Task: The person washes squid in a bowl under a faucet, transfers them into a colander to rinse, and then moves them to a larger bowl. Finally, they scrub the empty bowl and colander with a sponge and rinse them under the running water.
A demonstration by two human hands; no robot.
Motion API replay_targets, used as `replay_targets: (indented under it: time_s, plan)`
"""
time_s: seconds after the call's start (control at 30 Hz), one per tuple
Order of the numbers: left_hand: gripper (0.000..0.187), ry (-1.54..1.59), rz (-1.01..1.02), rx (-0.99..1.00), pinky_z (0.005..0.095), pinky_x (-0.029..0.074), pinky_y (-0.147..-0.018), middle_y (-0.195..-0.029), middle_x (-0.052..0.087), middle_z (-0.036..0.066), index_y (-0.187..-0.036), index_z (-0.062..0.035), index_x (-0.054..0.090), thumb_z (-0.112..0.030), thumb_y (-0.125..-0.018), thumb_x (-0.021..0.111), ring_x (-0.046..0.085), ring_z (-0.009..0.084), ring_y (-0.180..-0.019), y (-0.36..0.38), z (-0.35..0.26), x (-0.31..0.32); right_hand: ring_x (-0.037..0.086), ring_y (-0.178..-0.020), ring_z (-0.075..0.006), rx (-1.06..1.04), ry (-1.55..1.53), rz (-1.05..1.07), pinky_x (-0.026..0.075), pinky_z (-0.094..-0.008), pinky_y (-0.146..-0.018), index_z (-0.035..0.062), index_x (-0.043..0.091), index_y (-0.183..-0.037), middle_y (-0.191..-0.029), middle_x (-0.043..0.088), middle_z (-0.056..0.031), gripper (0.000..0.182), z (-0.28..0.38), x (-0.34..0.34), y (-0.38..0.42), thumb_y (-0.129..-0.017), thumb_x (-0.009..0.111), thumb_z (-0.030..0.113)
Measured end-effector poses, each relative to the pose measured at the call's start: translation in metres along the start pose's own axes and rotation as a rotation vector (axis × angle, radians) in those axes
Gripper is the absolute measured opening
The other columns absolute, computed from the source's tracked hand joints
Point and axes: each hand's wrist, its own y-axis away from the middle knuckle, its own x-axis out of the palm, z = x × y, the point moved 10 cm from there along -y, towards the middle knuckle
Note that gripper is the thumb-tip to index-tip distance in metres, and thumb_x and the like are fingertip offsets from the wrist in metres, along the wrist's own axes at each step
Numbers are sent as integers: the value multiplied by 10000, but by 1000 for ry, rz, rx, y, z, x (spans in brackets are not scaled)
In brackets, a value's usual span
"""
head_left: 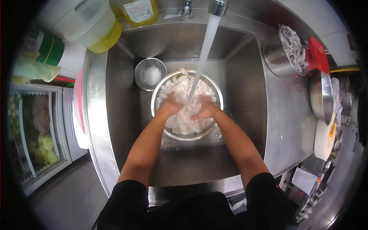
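Observation:
A round metal bowl [220,92] stands in the sink, heaped with wet, pale pinkish-white cut pieces [186,124] that look like squid or fish. Water from the tap [218,7] pours into the middle of the heap. On the left side of the bowl, my left hand [171,106] is sunk among the pieces, its fingers mostly hidden. Opposite it, my right hand [206,108] lies against the pieces with the thumb spread away from the fingers. Behind the bowl's left side sits a small metal bowl [150,74] with something whitish in it.
Steel sink walls [245,115] surround the bowl. A metal pot [278,57] of greyish scraps, a red plastic item [318,55] and a tilted metal bowl [322,97] stand right. At back left are a translucent tub [90,23] and a yellow liquid jug [140,11].

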Motion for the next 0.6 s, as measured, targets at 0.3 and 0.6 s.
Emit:
replay_targets:
  time_s: [0.3, 0.6]
  plan:
    - [998, 934, 223, -119, 383, 385, -1015, -1368, 486, 215, -1441, 9, 354, -597, -733, 710, 468, 292, -1260, -38, -13, 57, 585, -1046, -268, 277, -1138, 79, 480, -424, -815, -41, 506, -1287, -1143, 598, -175, 814, 1, 59, -19, -638, 843, 317]
    - [769, 550, 24, -84, 386, 450, -930, -1181, 601, 233, -1244, 43, 565, -566, -781, 648, 585, 332, -1109, -20, -6, 55, 619, -1052, -362, -25, -652, -239, 502, -391, -877, -60, 604, -1152, -1121, 629, -259, 610, -18, 27, -35, -701, 767, 318]
